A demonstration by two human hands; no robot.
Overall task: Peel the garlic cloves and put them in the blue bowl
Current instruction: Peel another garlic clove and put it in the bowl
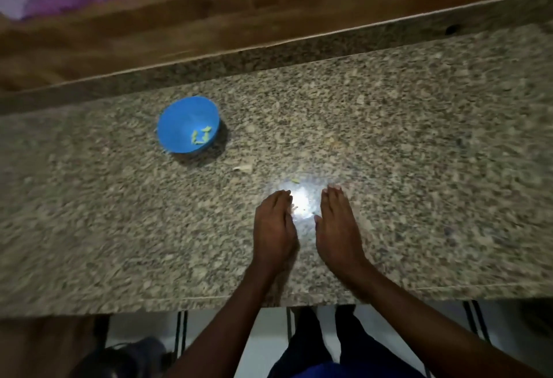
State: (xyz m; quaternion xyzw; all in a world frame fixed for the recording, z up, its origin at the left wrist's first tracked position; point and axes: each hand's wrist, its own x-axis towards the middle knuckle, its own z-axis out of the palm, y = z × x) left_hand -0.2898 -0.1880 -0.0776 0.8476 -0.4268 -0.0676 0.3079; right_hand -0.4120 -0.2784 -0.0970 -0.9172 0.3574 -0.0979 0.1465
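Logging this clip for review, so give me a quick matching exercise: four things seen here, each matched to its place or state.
Things:
1. blue bowl
2. peeled cloves
3. left hand
4. garlic skin scrap

Places or states:
A. loose on the counter, right of the bowl
B. flat on the counter beside the right hand
C. inside the bowl
D. on the counter, far left of both hands

Pairs: 1-D, 2-C, 3-B, 4-A

Bare granite countertop (419, 138) lies open beyond the fingertips and to their right. Beyond and left of the left hand's fingers (281, 198) sits 1 blue bowl (179, 120); a garlic skin scrap (244, 168) lies between.
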